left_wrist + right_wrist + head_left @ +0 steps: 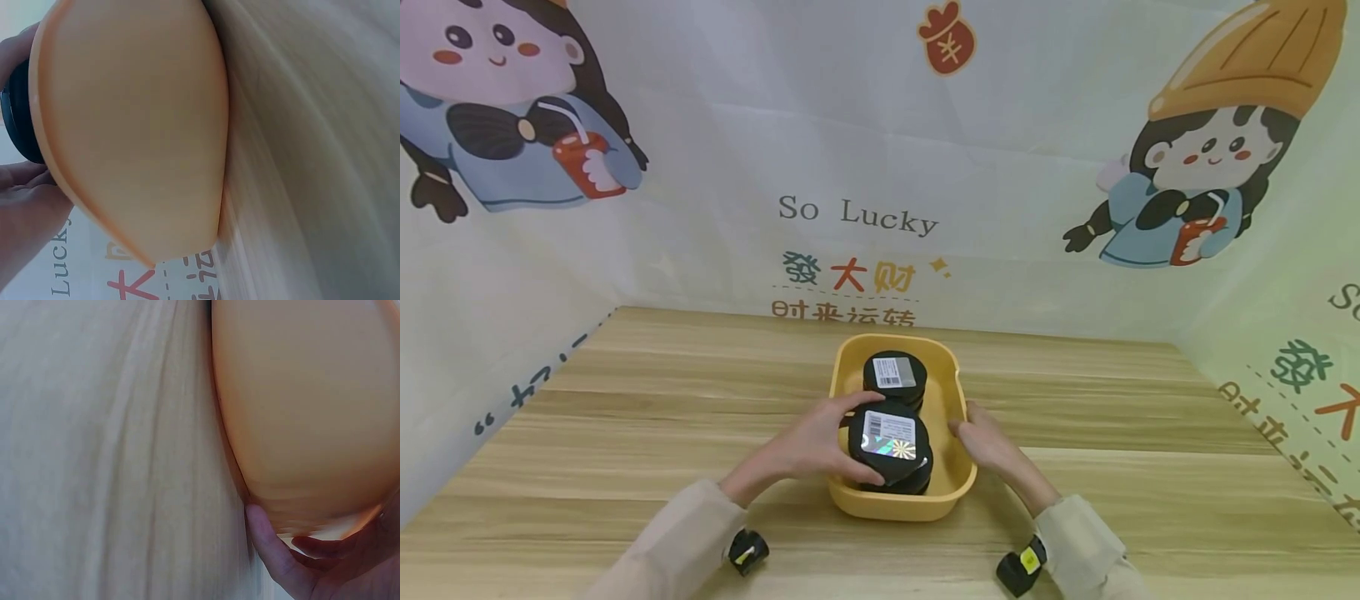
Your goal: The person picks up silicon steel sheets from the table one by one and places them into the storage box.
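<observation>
A yellow plastic bin (951, 492) with rounded corners stands on the table and holds stacked black round cases. My left hand (816, 437) grips the labelled upper case (887, 458) of the near stack, thumb at its near edge and fingers at its far edge. In the left wrist view, part of a dark round case (22, 119) shows above the bin's rim, between the fingers. Behind it sits another labelled black case (910, 364), topping the far stack. My right hand (988, 437) holds the bin's right wall; in the right wrist view, its fingers (272, 540) touch the outside near the base.
The wood-grain table (700, 375) extends to both sides of the bin. A printed cloth (1037, 167) hangs behind the table and along its sides. Each wrist bears a small black camera, such as the left one (748, 552).
</observation>
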Demonstrator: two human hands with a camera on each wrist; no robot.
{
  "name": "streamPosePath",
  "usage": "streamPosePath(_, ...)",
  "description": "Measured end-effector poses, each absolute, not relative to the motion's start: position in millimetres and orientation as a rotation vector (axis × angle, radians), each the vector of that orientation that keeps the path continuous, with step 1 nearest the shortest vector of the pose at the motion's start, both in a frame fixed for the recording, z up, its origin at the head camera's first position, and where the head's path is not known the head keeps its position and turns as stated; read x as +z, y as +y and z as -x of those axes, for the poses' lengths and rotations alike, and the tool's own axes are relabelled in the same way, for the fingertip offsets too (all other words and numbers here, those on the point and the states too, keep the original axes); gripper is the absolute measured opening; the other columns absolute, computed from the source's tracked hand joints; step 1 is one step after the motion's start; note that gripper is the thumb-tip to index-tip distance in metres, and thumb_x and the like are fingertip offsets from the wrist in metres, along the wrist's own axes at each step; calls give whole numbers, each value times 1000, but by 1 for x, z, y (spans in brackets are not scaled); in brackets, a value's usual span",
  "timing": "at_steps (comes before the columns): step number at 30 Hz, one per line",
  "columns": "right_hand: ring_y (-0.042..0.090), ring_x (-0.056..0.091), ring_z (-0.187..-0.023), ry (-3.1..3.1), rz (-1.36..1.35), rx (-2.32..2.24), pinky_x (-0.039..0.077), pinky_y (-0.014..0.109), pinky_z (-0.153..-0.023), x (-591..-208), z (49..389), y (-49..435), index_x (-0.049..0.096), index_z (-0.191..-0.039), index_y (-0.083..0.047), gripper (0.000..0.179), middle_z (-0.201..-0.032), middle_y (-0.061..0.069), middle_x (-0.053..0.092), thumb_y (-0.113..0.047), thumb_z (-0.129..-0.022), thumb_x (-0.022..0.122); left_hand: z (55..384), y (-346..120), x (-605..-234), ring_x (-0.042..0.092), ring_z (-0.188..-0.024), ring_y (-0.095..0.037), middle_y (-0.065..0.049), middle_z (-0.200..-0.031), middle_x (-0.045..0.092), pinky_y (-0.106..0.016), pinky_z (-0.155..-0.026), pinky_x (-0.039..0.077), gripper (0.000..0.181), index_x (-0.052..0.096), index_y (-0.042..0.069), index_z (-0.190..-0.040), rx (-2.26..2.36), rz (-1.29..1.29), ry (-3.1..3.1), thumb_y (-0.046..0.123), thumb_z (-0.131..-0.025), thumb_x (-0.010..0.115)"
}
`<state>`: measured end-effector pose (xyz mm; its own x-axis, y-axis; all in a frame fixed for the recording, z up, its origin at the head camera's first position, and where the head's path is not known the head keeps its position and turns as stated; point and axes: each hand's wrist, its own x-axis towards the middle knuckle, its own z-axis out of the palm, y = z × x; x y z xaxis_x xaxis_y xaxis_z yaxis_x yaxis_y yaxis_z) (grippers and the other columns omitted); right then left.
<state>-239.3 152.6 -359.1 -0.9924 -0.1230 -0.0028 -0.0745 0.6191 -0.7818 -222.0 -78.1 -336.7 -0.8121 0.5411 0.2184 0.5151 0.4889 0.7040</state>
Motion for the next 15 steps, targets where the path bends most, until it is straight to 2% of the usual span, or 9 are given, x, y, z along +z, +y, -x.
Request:
streamPosePath(6,23,56,-75,2792,166,-1323,49,34,-67,-360,240,153,47,-108,15,33,-87,18,56,-4,-81,40,222,-74,-338,50,-107,-30,-16,-119,51,-43,-90,40,84,44,2,-125,1218,-979,2657,27,-55,83)
streamPosePath(15,25,56,-77,2824,164,-1307,48,35,-68,-360,240,153,48,-107,14,34,-87,18,56,-5,-80,41,223,-69,-337,52,-106,-31,-18,-115,54,-41,-89,42,82,45,0,-123,1146,-1058,2659,25,-55,83)
